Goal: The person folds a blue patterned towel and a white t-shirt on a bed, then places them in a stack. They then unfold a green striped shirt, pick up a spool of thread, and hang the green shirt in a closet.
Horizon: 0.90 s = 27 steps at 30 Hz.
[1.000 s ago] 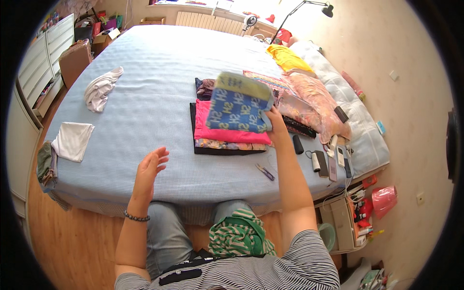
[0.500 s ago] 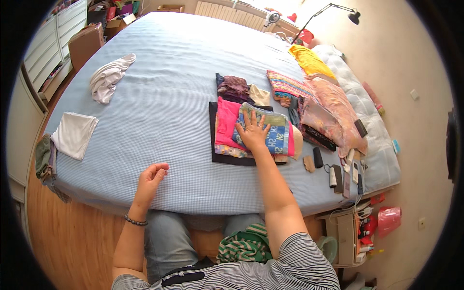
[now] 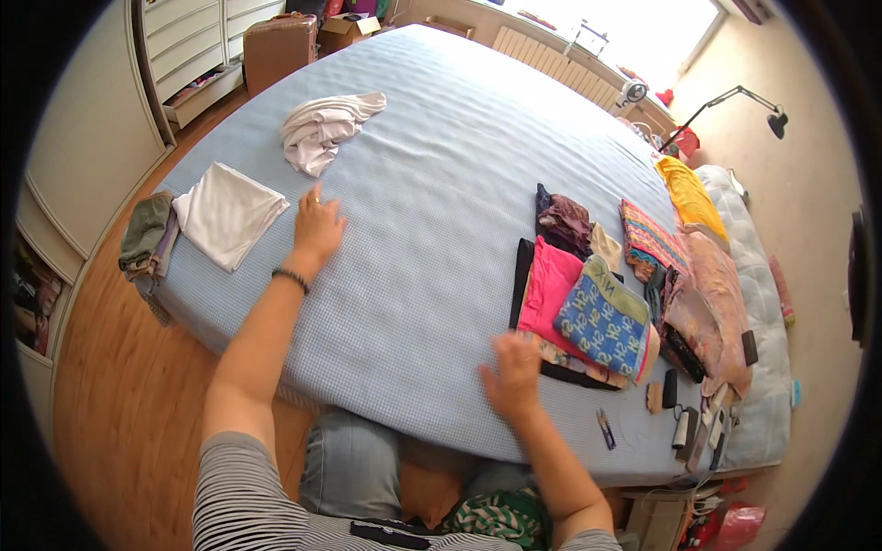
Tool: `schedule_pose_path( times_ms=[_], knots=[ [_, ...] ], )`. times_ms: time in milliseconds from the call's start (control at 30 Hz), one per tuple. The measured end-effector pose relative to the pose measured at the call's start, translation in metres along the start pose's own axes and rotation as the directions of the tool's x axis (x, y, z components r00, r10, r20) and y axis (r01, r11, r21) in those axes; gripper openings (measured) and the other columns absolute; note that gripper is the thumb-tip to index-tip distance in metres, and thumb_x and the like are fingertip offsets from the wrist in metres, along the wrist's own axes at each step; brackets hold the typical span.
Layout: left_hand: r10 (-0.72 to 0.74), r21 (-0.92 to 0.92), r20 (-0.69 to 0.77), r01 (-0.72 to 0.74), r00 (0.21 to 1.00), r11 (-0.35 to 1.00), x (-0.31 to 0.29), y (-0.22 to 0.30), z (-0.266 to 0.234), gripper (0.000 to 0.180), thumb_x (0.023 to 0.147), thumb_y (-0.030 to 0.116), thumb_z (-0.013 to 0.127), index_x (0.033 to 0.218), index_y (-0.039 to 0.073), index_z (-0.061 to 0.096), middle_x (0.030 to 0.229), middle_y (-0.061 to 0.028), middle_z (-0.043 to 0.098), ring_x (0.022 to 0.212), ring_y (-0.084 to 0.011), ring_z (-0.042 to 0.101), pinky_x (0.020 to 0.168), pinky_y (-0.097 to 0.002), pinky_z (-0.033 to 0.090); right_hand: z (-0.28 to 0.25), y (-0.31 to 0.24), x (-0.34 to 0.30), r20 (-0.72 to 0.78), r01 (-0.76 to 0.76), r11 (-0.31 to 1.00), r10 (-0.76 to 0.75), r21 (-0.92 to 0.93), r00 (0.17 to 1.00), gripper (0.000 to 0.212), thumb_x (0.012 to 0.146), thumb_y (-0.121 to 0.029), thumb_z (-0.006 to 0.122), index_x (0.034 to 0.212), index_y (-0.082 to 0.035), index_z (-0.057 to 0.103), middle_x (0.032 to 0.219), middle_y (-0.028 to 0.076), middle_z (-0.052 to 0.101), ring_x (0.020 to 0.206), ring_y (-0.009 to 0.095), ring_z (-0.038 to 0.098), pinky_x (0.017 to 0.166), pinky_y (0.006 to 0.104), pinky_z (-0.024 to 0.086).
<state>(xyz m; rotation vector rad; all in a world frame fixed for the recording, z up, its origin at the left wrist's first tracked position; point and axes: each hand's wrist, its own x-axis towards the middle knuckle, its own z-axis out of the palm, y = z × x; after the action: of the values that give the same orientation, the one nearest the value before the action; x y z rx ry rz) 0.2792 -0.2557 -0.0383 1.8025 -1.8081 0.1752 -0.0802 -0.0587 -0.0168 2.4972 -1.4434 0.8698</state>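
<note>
While the person is leaning over the bed, the left hand is resting flat beside one folded white cloth, fingers together. The right hand, blurry, maybe spread, is nearing one stack of folded clothes. They look soft and light; the folded edges seem best for gripping.

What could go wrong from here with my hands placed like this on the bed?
The right hand hovers at the near edge of the folded stack; a careless sweep might topple its blue patterned top piece. Small items near the bed's corner, such as the pen, could get knocked off. The left hand rests close to the folded white cloth, so dragging it might rumple that fold.
</note>
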Motion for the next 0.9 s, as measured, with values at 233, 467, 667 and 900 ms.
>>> schedule_pose_path(
  times_ms=[233,467,667,900],
  knots=[
    [-0.102,-0.444,-0.031,0.078,0.994,0.893,0.067,-0.063,0.014,0.019,0.088,0.008,0.053,0.101,0.000,0.063,0.107,-0.0196,0.061,0.098,-0.0314,0.059,0.088,-0.0372,0.047,0.016,-0.010,0.002,0.013,0.027,0.998,-0.028,0.062,1.000,0.034,0.075,-0.011,0.066,0.105,0.000,0.057,0.103,0.016,0.056,0.097,0.032,0.054,0.089,0.0442,0.039],
    [0.572,-0.954,0.184,0.006,0.799,0.299,-0.170,0.107,-0.158,0.018,0.092,0.011,0.053,0.094,0.005,0.069,0.091,-0.0083,0.065,0.087,-0.0242,0.061,0.086,-0.0339,0.046,0.010,-0.016,-0.023,0.328,-0.504,0.571,0.387,0.648,0.861,0.041,0.087,-0.027,0.062,0.115,0.001,0.053,0.110,0.015,0.058,0.092,0.029,0.060,0.081,0.0382,0.048],
    [0.938,-0.790,0.182,0.612,0.294,-0.038,-0.302,0.151,-0.202,0.024,0.095,0.016,0.052,0.108,0.000,0.064,0.110,-0.0112,0.061,0.105,-0.0218,0.055,0.097,-0.0329,0.038,-0.004,-0.096,-0.030,0.788,-0.573,-0.550,0.330,0.608,0.519,0.038,0.093,-0.024,0.055,0.123,-0.001,0.049,0.110,0.011,0.062,0.096,0.021,0.062,0.081,0.0365,0.052],
    [0.333,-0.470,0.775,0.842,0.537,-0.264,-0.320,0.114,-0.158,0.051,0.095,0.037,0.052,0.130,0.001,0.044,0.127,-0.0132,0.052,0.112,-0.0235,0.053,0.097,-0.0373,0.042,-0.081,-0.132,-0.094,0.661,-0.555,-0.385,0.580,0.737,0.475,0.033,0.090,-0.009,0.057,0.120,0.002,0.052,0.107,0.010,0.062,0.093,0.019,0.062,0.080,0.0342,0.051]
  ],
)
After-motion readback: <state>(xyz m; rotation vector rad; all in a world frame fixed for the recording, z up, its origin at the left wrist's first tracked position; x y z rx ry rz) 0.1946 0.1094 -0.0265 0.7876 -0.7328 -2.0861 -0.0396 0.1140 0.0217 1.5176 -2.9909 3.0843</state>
